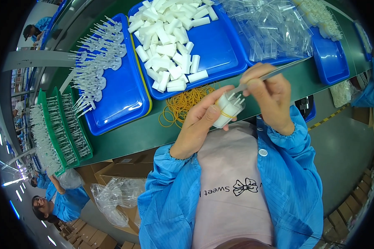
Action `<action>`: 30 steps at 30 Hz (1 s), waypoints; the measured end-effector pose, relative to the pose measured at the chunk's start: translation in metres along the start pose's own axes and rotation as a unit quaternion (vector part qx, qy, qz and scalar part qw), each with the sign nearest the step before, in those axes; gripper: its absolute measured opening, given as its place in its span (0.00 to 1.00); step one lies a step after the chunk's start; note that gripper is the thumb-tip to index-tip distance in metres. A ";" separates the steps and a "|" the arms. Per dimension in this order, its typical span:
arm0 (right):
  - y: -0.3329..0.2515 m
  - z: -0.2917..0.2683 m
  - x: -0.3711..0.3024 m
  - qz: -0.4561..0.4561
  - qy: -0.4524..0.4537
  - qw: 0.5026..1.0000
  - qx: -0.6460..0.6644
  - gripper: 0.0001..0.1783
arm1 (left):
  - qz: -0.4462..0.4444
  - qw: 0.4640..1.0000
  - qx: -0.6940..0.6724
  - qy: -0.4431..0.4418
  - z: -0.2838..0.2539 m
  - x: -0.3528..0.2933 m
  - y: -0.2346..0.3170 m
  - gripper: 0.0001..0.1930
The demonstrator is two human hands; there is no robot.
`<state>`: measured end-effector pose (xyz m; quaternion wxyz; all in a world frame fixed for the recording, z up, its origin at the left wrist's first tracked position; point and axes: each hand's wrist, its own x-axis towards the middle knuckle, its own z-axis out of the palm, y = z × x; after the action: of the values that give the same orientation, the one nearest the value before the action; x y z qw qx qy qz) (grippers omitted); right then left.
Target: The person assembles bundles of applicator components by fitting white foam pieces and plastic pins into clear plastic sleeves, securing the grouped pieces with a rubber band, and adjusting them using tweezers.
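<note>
My left hand [197,126] is closed around a small bundle [223,119] of white and clear plastic pieces with a yellow rubber band about it. Several thin white prongs show at the bundle's upper end. Metal tweezers [280,69] are pinched in my right hand [274,93], their tips down at those prongs. Whether the tips grip a prong is too small to tell. Yellow rubber bands [182,107] lie in a loose heap on the green table, just beyond my left hand.
A blue tray [220,45] holds many white blocks [170,50]. Left of it, another blue tray [126,85] carries white pronged parts [97,62]; beside that is a green rack [62,128] of thin pieces. Clear plastic pieces [270,29] fill a tray at the right. Co-workers appear at the far left.
</note>
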<state>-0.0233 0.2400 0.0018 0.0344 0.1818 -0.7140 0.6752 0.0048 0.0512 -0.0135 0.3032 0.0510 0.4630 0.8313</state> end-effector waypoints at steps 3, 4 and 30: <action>0.001 -0.011 0.002 0.022 0.094 0.988 0.118 0.09 | 0.000 0.996 -0.089 0.003 0.003 0.001 0.002 0.32; 0.000 -0.015 0.002 0.021 0.094 0.988 0.118 0.09 | -0.003 0.992 -0.123 0.021 0.003 0.001 0.002 0.33; -0.006 -0.016 -0.003 0.060 0.018 0.992 0.114 0.09 | -0.045 0.972 -0.232 -0.011 -0.009 0.007 -0.008 0.35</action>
<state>-0.0217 0.2558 0.0084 -0.0143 0.1291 -0.6413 0.7562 -0.0007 0.0517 -0.0260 0.3485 -0.0324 0.2564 0.9010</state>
